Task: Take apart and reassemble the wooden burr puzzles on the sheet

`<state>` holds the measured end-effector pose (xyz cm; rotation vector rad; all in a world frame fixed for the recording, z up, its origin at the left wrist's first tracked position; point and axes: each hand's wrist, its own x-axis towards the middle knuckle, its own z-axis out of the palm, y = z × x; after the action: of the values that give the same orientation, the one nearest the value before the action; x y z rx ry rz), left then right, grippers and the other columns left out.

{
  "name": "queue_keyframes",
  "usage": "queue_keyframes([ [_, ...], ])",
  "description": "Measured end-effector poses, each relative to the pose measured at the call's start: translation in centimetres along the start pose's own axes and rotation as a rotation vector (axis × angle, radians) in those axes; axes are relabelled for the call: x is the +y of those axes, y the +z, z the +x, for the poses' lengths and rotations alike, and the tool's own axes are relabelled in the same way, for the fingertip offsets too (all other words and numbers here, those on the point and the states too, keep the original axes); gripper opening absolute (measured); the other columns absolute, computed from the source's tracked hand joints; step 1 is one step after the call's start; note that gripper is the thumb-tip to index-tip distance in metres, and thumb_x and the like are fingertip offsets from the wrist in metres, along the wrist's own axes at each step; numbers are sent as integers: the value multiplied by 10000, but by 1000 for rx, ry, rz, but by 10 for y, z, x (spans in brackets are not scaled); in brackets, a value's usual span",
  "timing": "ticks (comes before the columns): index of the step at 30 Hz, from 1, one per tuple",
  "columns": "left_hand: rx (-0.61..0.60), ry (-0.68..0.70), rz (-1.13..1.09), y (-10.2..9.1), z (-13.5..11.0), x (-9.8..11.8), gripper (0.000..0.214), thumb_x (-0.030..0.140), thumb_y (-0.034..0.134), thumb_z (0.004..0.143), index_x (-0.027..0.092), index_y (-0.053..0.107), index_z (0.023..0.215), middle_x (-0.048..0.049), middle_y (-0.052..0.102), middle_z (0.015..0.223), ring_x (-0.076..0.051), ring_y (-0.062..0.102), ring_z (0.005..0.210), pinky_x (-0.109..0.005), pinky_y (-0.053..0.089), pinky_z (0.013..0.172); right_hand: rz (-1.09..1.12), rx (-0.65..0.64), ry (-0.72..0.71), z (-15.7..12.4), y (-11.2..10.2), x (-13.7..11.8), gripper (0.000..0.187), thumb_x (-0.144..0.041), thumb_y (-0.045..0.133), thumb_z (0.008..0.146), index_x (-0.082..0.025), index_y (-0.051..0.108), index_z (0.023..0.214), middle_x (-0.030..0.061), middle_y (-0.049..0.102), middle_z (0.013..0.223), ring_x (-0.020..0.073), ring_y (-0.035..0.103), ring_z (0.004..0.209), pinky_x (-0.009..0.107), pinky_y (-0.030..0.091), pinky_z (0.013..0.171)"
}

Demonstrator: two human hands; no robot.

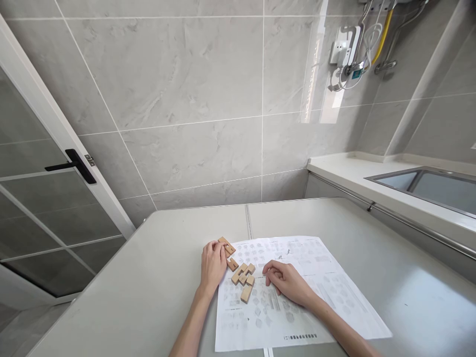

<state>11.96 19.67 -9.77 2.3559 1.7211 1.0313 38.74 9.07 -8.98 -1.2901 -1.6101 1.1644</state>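
My left hand (213, 263) rests at the left edge of a printed sheet (305, 317), its bent fingers closed on a notched wooden puzzle piece (229, 249) marked with a dark figure. Part of that piece is hidden under the fingertips. Just below lies a second marked wooden piece (233, 264), close to the same hand. Several lighter wooden puzzle pieces (244, 278) lie together on the sheet between my hands; I cannot tell whether they interlock. To their right, my right hand (284, 281) lies on the paper with loosely curled, parted fingers, and nothing shows in them.
The pale table (148, 277) has a seam through its middle and meets a tiled wall (193, 99). At right stands a counter (342, 168) with a sink (431, 186) and a metal rail (405, 220). A glazed door (48, 198) is on the left.
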Motion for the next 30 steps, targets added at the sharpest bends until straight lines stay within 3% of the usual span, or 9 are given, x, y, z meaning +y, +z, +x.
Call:
queue_keyframes([
  [12,-29,-27,239,-5,-7,8,380,318,434,1032,261,712,1284,-117,565,1035,-289,534,964,-446,457,893,-11,4,2,0,-1,-1,184,-283,489,955,-222,661,974,-6,763,816,125,567,503,284,465,585],
  [20,-77,-49,147,-1,-7,3,504,537,596,930,264,674,1346,-112,532,1097,-322,525,1057,-508,444,985,-12,1,16,0,0,-3,175,-314,504,946,-230,657,964,-2,763,818,135,573,508,283,472,585],
  [30,-11,-53,73,4,-1,-7,372,462,518,1008,267,733,1242,-125,585,1144,-319,552,1102,-518,482,986,-7,0,10,-1,-1,-3,183,-325,505,950,-228,660,966,0,765,823,133,559,509,289,470,586],
])
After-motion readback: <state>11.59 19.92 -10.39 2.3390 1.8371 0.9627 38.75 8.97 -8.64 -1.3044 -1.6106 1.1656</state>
